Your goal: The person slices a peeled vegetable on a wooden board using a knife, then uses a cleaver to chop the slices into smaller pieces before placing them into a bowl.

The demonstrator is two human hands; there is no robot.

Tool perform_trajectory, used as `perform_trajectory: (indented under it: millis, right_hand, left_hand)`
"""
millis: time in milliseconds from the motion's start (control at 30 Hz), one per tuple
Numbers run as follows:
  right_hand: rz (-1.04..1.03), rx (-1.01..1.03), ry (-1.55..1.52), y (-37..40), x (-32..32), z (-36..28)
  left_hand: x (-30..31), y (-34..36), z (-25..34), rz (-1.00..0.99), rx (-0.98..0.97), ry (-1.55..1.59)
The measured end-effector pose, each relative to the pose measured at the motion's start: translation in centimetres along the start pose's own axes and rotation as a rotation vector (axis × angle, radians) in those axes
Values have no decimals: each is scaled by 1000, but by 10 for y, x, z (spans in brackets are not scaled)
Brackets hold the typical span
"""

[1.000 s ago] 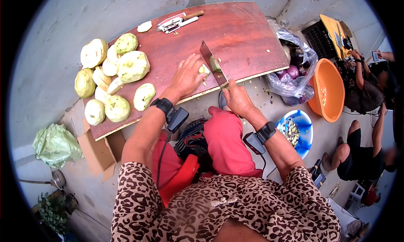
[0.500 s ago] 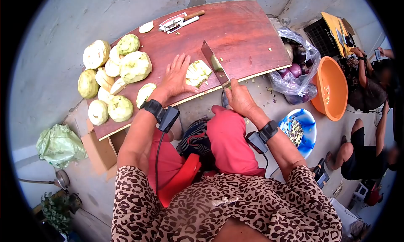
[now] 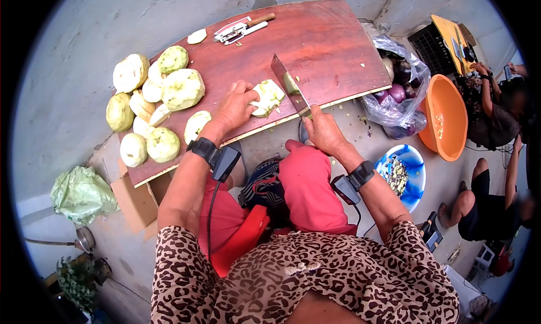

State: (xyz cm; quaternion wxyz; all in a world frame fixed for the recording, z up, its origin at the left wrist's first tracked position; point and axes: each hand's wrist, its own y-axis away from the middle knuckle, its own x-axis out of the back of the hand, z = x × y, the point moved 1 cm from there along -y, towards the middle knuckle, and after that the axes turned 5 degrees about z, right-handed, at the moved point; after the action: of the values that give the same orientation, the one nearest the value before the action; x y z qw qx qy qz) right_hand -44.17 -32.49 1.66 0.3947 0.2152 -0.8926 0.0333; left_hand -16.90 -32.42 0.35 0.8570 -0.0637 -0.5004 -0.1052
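My right hand (image 3: 325, 131) is wrapped round the handle of a cleaver (image 3: 289, 86), its broad blade upright over the board with a pale piece stuck to its side. To the blade's left lies a cut-up peeled eggplant (image 3: 269, 97) in strips and chunks. My left hand (image 3: 236, 108) has its fingers curled and closed against the left side of these pieces; the thumb is partly hidden. Near my left wrist rests an eggplant slice (image 3: 197, 125). Several peeled round eggplants (image 3: 183, 90) are heaped at the board's left end.
A peeler and knife (image 3: 242, 31) lie at the back of the red board (image 3: 327, 47). On the right are a plastic bag of purple eggplants (image 3: 397, 93), an orange basin (image 3: 457, 115) and a blue-white basin (image 3: 416, 172) with chopped bits. Other people (image 3: 490, 211) sit at the far right.
My left hand has gone from flat with spread fingers to curled and closed against the cut eggplant. The cleaver and my right hand have barely moved.
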Motion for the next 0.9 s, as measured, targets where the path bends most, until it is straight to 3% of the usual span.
perform_trajectory:
  millis: [133,233,367,467,600,700,800,900]
  right_hand:
    - [0,5,10,0,0,1]
    - [-11,-11,2,0,0,1]
    - [-9,-8,13,-1,0,2]
    - [-24,-22,7,-1,4,-1]
    - [-22,-31,5,-1,6,-1]
    - [-30,-20,8,0,5,-2]
    - [-38,-26,10,0,7,-3]
    - [-38,-29,-1,-2,7,-2]
  left_hand:
    - [8,1,15,64,30,-115]
    - [28,0,31,-86,91,-240]
    - [31,-14,48,-273,-9,-529]
    - [19,-29,49,-262,-169,-590]
    - [13,-39,46,-344,-234,-537]
    - [4,-41,31,-283,-288,-427]
    - [11,-43,33,-399,-197,-274]
    - [8,-41,30,-349,-177,-261]
